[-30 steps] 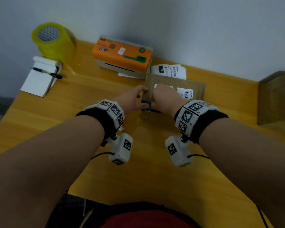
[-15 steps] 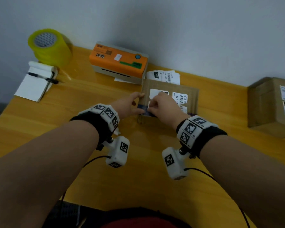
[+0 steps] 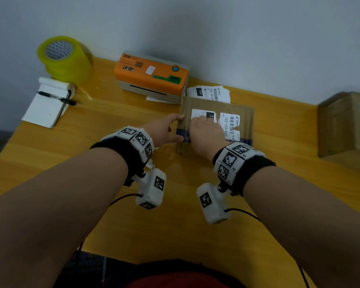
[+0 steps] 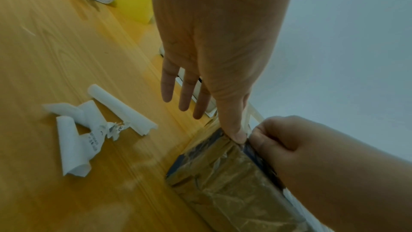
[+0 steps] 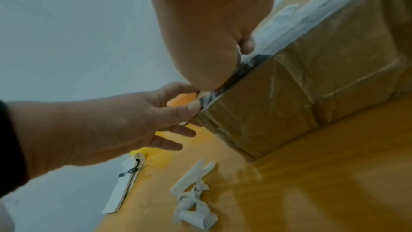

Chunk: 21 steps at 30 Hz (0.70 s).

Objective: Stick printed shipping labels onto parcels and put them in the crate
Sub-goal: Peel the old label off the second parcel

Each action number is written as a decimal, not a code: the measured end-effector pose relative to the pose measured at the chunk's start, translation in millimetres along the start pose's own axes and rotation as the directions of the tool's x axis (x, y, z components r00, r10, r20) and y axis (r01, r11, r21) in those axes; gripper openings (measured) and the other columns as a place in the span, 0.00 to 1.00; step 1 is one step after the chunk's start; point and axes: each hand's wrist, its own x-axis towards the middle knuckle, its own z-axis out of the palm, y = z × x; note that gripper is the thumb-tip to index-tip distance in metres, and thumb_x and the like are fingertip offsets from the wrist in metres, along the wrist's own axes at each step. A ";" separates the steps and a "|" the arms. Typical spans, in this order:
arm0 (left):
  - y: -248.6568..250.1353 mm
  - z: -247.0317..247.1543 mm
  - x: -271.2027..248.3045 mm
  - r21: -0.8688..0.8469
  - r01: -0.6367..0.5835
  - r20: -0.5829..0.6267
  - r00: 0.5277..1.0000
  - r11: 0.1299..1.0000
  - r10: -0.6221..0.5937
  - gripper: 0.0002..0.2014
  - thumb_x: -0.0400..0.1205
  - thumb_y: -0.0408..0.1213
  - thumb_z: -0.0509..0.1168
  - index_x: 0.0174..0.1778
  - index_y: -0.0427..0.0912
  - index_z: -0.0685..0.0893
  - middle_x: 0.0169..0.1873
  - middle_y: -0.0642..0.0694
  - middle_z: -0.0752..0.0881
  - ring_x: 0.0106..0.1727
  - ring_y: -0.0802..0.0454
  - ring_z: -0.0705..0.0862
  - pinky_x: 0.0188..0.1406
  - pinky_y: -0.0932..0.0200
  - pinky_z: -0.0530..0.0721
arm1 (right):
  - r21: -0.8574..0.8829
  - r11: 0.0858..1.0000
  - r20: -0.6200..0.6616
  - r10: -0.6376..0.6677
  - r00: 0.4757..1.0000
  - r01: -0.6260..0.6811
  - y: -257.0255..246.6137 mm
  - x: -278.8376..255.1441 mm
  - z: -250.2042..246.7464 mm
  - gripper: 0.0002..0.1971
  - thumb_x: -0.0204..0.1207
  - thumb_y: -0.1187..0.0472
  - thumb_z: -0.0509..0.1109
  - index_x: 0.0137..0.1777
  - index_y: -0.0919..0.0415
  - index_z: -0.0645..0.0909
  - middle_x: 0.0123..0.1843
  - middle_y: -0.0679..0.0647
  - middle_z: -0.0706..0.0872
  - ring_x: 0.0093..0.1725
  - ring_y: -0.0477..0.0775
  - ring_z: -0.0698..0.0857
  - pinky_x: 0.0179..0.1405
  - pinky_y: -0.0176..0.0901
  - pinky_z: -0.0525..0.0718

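Note:
A flat brown cardboard parcel (image 3: 245,115) lies on the yellow table just in front of the printer. One printed label (image 3: 230,125) reading 122-122-007 is stuck on its top. To its left sits a second white label (image 3: 197,113), partly under my right hand (image 3: 204,121), whose curled fingers grip that label at the parcel's top. My left hand (image 3: 181,127) pinches the parcel's left edge between thumb (image 4: 236,135) and forefinger, with its other fingers straight. In the right wrist view the parcel's side (image 5: 289,103) shows glossy tape.
An orange label printer (image 3: 152,75) stands by the wall with loose printed labels (image 3: 208,93) beside it. At far left are a yellow tape roll (image 3: 64,57) and a notepad with pen (image 3: 48,104). Curled backing scraps (image 4: 89,130) lie near my left wrist. A second cardboard box (image 3: 345,125) sits at right.
My right hand has drawn back toward me across the parcel's top, and more of the white label shows. My left hand stays on the left edge. The view has swung right.

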 end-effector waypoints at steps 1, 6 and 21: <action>0.5 -0.4 0.1 0.002 0.000 0.001 1.000 1.000 0.000 0.36 0.79 0.47 0.68 0.80 0.54 0.58 0.65 0.39 0.78 0.63 0.46 0.79 0.53 0.55 0.79 | 0.033 0.999 0.004 0.010 1.000 -0.010 3.2 -0.6 0.2 0.16 0.82 0.62 0.59 0.67 0.68 0.69 0.66 0.64 0.75 0.66 0.64 0.76 0.60 0.53 0.76; 3.6 2.4 -0.6 0.009 -0.006 0.000 1.000 1.000 0.006 0.35 0.79 0.48 0.68 0.80 0.55 0.59 0.64 0.40 0.78 0.62 0.46 0.80 0.53 0.55 0.79 | 0.210 0.976 -0.036 0.068 0.997 -0.059 17.6 -4.5 4.8 0.10 0.79 0.65 0.62 0.58 0.66 0.74 0.60 0.63 0.78 0.59 0.63 0.79 0.55 0.53 0.78; 19.8 -4.5 -0.5 0.181 0.010 0.016 1.000 0.983 -0.013 0.33 0.79 0.46 0.68 0.78 0.50 0.60 0.58 0.40 0.81 0.52 0.46 0.81 0.44 0.57 0.76 | 0.489 0.862 -0.090 0.203 0.975 -0.135 22.2 -6.6 4.9 0.10 0.81 0.55 0.65 0.45 0.61 0.82 0.46 0.56 0.85 0.46 0.57 0.84 0.48 0.53 0.84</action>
